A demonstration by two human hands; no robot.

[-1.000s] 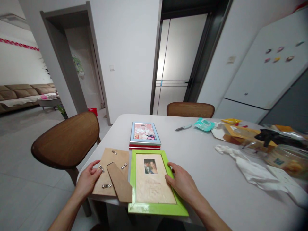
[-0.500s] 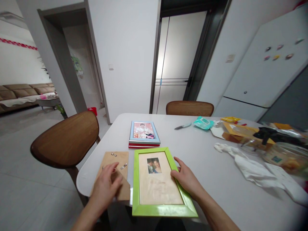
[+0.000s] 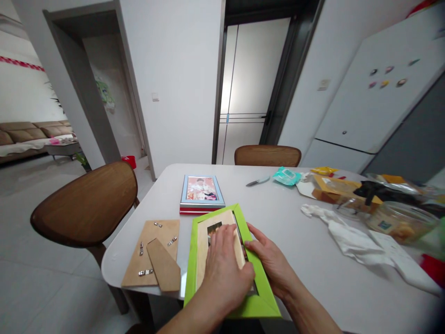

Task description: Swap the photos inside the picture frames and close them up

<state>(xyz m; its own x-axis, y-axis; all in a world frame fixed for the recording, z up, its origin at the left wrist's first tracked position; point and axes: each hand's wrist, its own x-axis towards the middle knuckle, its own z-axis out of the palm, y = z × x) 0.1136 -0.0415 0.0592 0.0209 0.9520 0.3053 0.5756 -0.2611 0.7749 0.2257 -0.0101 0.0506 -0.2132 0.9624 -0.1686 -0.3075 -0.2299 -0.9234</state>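
A lime-green picture frame lies at the near edge of the white table. Inside it sits a cream mat with a small photo. My left hand lies flat on the mat, fingers stretched out over it. My right hand rests on the frame's right side, fingers curled against its edge. The frame's brown backing board, with its stand and metal clips, lies loose on the table to the left of the frame.
Stacked silver and red frames lie just behind the green one. A knife, a teal wipes pack, white cloth, a glass jar and packets fill the right side. Wooden chairs stand at the left and far side.
My left hand left the backing board and crossed to lie on the mat inside the green frame. The right hand stayed on the frame's right side.
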